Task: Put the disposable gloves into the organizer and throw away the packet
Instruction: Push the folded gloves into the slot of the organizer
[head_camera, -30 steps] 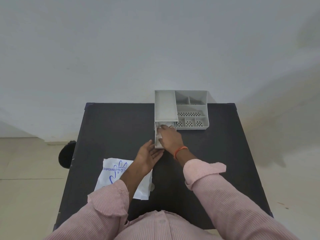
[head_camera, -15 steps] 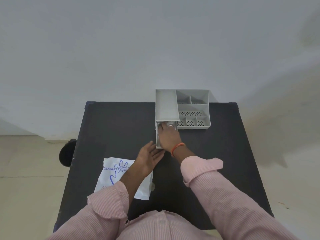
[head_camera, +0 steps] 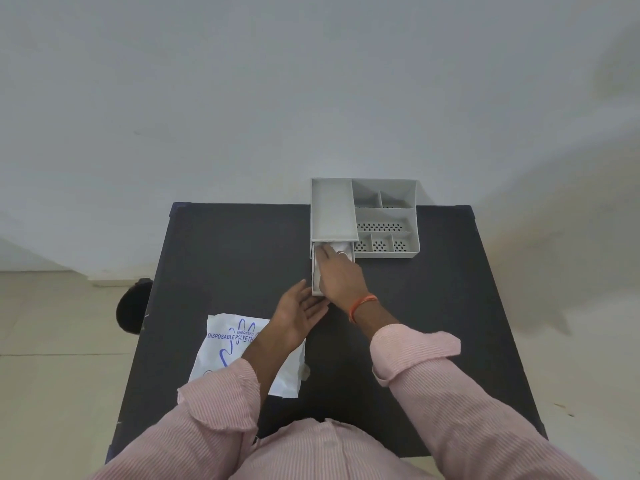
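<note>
Gloves (head_camera: pixel 333 244) sit in the pulled-out drawer (head_camera: pixel 316 271) of the grey organizer (head_camera: pixel 363 216) at the back of the bench (head_camera: pixel 225 254). The right hand (head_camera: pixel 341 275) lies flat on top, fingers spread, pushing them down (only a bit of white shows). The left hand (head_camera: pixel 298 311) rests open at the drawer's front, holding nothing. Thin gloves could puff back up and get caught when the drawer shuts. A hard push might slide the whole organizer. The empty packet (head_camera: pixel 225 344) lies near the bench edge under the left arm and could get knocked off.
</note>
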